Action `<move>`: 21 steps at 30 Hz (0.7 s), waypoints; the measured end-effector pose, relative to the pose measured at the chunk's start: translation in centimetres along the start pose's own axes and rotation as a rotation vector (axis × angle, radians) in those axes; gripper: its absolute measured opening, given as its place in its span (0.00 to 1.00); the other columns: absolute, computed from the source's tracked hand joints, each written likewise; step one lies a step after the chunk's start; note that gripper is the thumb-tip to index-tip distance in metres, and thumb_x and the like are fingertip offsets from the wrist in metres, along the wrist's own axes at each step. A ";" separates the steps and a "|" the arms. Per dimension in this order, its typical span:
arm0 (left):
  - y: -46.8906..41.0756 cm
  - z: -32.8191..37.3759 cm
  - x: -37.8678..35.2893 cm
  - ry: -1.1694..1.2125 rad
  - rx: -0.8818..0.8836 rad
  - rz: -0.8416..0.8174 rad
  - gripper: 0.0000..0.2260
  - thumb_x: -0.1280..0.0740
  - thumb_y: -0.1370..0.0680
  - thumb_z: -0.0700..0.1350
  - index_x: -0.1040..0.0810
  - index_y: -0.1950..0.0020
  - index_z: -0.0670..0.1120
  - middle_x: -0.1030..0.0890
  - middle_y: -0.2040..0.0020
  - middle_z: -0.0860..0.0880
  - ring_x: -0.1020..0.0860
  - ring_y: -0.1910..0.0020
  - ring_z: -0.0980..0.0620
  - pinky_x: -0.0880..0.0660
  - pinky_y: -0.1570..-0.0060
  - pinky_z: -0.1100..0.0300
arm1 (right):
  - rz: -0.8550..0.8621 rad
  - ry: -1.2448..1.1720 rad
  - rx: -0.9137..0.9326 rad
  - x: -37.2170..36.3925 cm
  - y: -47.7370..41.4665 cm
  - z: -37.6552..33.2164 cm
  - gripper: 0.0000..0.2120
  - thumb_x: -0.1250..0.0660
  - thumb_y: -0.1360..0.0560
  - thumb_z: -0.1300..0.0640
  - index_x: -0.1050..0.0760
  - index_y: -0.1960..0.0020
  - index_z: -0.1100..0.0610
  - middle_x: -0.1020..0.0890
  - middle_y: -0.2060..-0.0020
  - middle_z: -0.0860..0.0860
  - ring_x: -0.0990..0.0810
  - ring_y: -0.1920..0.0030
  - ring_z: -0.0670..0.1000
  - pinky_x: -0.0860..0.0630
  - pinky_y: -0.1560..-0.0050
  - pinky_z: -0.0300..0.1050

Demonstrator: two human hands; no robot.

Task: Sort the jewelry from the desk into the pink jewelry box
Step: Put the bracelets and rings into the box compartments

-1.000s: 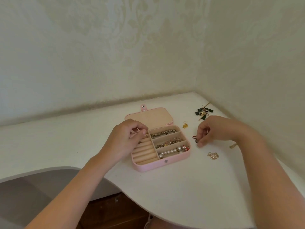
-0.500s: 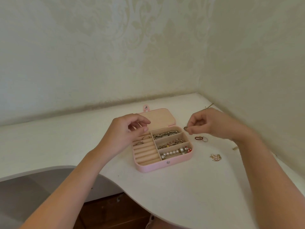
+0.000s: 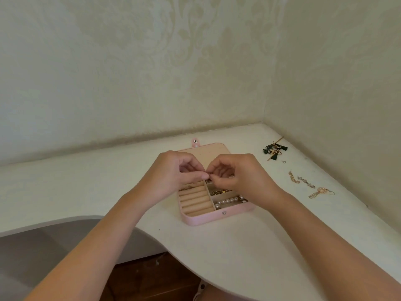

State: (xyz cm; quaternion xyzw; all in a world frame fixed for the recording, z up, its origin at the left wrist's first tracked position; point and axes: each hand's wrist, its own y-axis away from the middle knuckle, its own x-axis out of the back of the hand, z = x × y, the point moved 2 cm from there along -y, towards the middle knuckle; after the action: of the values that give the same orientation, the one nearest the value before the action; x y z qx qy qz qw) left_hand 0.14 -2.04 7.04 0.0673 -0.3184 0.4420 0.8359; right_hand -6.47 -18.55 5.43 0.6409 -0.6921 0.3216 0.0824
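Pinching a tiny dark piece with the left hand and the right hand, fingertips of both pressed shut on it from each side. Not being able to tell what kind of jewelry, it being so small. Hovering with it just above the back part of the open pink jewelry box, near where the ring rolls meet the little trays on the right.

Probably getting the piece ready for dropping in, or passing it from one hand to the other. Doing it well likely meaning this:

- Holding the piece right over the box, so a slip is landing inside and not rolling off the bench.
- Squeezing gently, just enough for not letting go, and not bending anything thin.
- Letting go with one hand only when the other is gripping tight.
- Lowering it close to its spot before opening the fingers, not dropping from high up.
- Picking a spot with room, away from the pearl string lying in the front tray, so nothing is getting tangled.

Waiting on the bench to the right, well apart from the box: the green tassel earrings near the corner, the dangly chain earrings, and the hook earring.
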 end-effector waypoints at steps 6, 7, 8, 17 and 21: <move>-0.2 -2.9 1.3 -0.209 0.080 -0.028 0.03 0.25 0.30 0.45 0.16 0.59 0.52 0.17 0.65 0.55 0.23 0.65 0.62 0.31 0.64 0.73 | 0.018 0.083 0.014 -1.5 -0.2 0.8 0.05 0.28 0.29 0.64 0.18 0.55 0.56 0.18 0.63 0.49 0.22 0.60 0.45 0.27 0.59 0.31; -0.1 -3.2 1.0 -0.229 0.073 -0.042 0.03 0.25 0.30 0.46 0.15 0.58 0.53 0.17 0.64 0.56 0.23 0.64 0.63 0.32 0.64 0.73 | 0.013 0.096 0.008 -1.8 -0.2 1.0 0.05 0.28 0.29 0.63 0.18 0.54 0.55 0.18 0.63 0.48 0.22 0.60 0.45 0.27 0.59 0.31; 0.1 -3.3 0.8 -0.246 0.060 -0.046 0.04 0.25 0.31 0.47 0.15 0.58 0.53 0.18 0.63 0.56 0.24 0.63 0.63 0.32 0.64 0.73 | 0.008 0.114 0.005 -2.1 -0.2 1.2 0.05 0.28 0.29 0.62 0.18 0.54 0.55 0.18 0.63 0.47 0.22 0.60 0.45 0.27 0.59 0.31; 0.4 -3.4 0.0 -0.474 -0.041 -0.032 0.04 0.29 0.26 0.48 0.16 0.55 0.50 0.19 0.61 0.55 0.25 0.63 0.59 0.34 0.64 0.70 | -0.036 0.129 -0.005 -2.7 -0.1 1.3 0.05 0.28 0.28 0.61 0.18 0.53 0.55 0.19 0.64 0.45 0.22 0.59 0.43 0.25 0.58 0.32; 0.9 -4.2 0.0 -0.453 -0.120 0.038 0.05 0.30 0.25 0.46 0.15 0.54 0.48 0.20 0.60 0.54 0.24 0.61 0.57 0.31 0.59 0.66 | -0.039 0.122 -0.012 -2.7 -0.1 1.4 0.04 0.28 0.28 0.61 0.18 0.54 0.55 0.19 0.64 0.46 0.23 0.60 0.42 0.26 0.58 0.31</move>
State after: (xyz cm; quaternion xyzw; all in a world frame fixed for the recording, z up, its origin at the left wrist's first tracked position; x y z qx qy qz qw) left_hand 1.38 0.12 3.56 0.1091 -0.5249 0.4117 0.7370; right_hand -5.53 -17.05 2.90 0.6330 -0.6749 0.3544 0.1346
